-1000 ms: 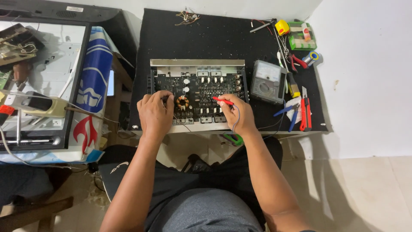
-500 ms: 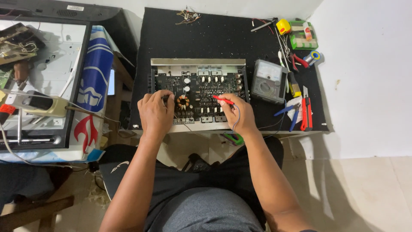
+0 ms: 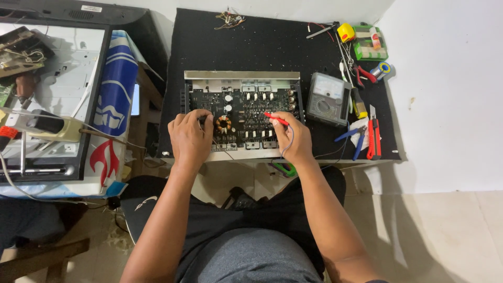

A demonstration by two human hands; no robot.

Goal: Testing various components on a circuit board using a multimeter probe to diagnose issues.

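An opened metal chassis holding a black circuit board lies on a black mat in front of me. My left hand rests on the board's left front part, fingers curled around a thin black probe beside a copper coil. My right hand holds a red probe whose tip touches the board right of centre. A grey analogue meter sits just right of the chassis, its leads running to my hands.
Right of the meter lie red pliers, a red utility knife, blue-handled tools, a solder spool and a yellow object. At left stands a dismantled flat appliance with cables beside a blue and white panel. A white wall is at right.
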